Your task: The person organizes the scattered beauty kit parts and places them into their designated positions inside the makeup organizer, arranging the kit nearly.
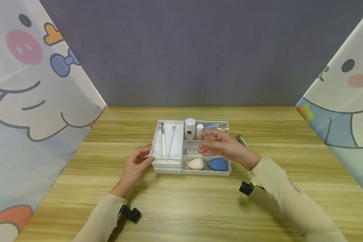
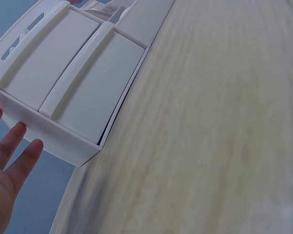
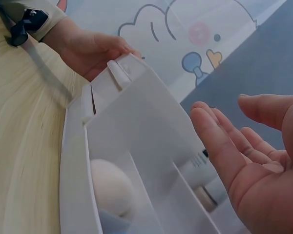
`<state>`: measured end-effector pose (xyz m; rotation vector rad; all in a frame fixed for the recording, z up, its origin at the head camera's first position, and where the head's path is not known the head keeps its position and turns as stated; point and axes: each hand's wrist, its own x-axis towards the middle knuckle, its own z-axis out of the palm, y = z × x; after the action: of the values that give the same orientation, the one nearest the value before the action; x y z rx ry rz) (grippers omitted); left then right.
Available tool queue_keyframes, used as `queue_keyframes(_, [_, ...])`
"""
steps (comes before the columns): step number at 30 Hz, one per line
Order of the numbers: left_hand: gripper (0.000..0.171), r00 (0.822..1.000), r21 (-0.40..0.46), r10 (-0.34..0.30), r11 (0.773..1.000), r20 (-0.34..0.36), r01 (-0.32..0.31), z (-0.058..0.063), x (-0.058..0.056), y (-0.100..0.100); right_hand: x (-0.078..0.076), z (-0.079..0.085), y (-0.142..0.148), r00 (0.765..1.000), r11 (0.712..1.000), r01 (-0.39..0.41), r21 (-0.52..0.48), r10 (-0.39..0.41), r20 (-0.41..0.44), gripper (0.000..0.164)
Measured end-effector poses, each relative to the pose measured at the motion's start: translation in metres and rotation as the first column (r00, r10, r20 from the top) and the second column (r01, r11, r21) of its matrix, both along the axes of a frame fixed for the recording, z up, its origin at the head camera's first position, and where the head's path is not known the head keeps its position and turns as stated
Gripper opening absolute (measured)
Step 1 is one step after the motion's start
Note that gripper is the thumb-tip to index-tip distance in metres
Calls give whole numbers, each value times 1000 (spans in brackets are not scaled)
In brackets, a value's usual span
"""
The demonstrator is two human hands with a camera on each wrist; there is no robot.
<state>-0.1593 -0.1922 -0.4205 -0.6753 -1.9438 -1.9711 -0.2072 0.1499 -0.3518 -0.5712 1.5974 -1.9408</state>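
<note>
A white desktop organizer (image 1: 182, 164) stands on the table, with two drawers on its left and open compartments on its right. My left hand (image 1: 138, 161) touches the organizer's left side, its fingers (image 2: 27, 161) spread along the wall. Above the compartments hovers my right hand (image 1: 219, 146), fingers extended and holding nothing. Below it, a cream makeup sponge (image 1: 196, 164) and a blue makeup sponge (image 1: 217, 164) lie in the front compartments. A larger white bottle (image 1: 190, 129) and a smaller bottle (image 1: 199, 131) stand at the back, beside tubes (image 1: 212, 126) partly covered by the right hand.
Thin brushes (image 1: 163, 141) lie in the tray on top of the drawers. To the right of the organizer, dark-tipped slim sticks (image 1: 242, 140) lie on the wooden table (image 1: 181, 208), partly behind the right hand. A grey panel (image 1: 199, 53) rises behind the table.
</note>
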Motion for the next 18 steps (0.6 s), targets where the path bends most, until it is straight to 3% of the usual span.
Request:
queue_keyframes(10, [34, 1000, -7, 10, 1000, 2, -10, 1, 0, 1, 2, -16, 32, 998, 997, 66, -34, -65, 4, 33])
queue_keyframes(18, [34, 1000, 3, 3, 1000, 0, -3, -1, 0, 0, 3, -23, 61, 998, 997, 55, -50, -57, -26, 28])
